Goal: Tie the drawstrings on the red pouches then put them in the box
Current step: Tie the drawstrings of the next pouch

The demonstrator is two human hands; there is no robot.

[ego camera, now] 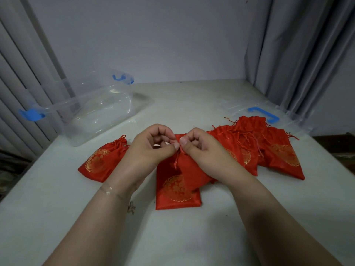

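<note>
Since both hands are bunched right over the neck of the middle pouch [177,186], I'd say this one is mid-tie — the left hand [151,148] and the right hand [199,148] each have thumb and fingers pinched on the red drawstring [177,160] where the top gathers, and a loose end hangs down over the fabric. That pouch lies flat on the tabletop [57,208] just in front of the person, gold round emblem facing up.

To the left, just beside the left wrist, sits another pouch [103,162] with its top cinched and cords bunched at the neck, so it looks already tied but not boxed yet. To the right there's a heap of pouches [269,150] overlapping each other with cords straggling out — my guess is those are still waiting. I can't count them exactly.

Further back on the left is the clear plastic box [96,110] with blue clips, and nothing red shows inside it, so no pouch has gone in so far. Its clear lid [269,114] with a blue handle lies far right behind the heap.

Surface is pale and a bit scuffed, plain wall behind, grey curtains [299,54] on both sides
</note>
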